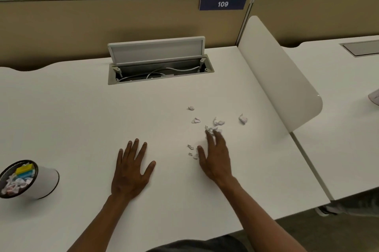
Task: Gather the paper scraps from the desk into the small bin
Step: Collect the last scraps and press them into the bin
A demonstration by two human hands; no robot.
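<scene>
Several small crumpled white paper scraps (196, 120) lie scattered on the white desk (82, 112), right of centre. My right hand (215, 157) rests flat among them with fingers apart; its fingertips touch a scrap (211, 128), and tiny scraps (190, 150) lie by the thumb. Another scrap (242, 119) sits farther right. My left hand (131, 169) lies flat and spread on the desk, holding nothing. The small bin (44, 182), white with a black mesh rim, stands at the far left with crumpled paper and yellow and blue items inside.
An open cable hatch (160, 69) with its lid raised is set into the desk behind the scraps. A white curved divider panel (276, 79) bounds the desk on the right. A beige partition with a "109" sign (223, 3) runs along the back.
</scene>
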